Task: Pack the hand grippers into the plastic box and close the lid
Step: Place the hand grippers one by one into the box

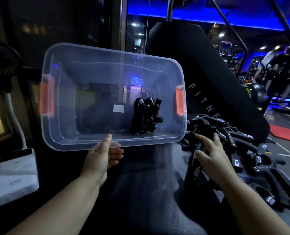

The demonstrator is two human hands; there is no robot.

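Gripping clear plastic box (66,116) rim with left hand (101,160), right hand (212,155) spread over black hand grippers (242,150)

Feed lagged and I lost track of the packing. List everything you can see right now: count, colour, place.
plastic box: one, clear, held up at centre, no lid on it.
latches: two, orange, one on each short end of the box.
hand grippers in the box: small cluster, count unclear, black, at its right end.
loose hand grippers: a pile, count unclear, black with metal springs, right of the box.
fan: one, black, far left.
flat case: one, white, lower left.
padded bench: one, black with white lettering, behind the box.
left hand: grips the box's near rim, thumb on top.
right hand: rests on the loose pile.
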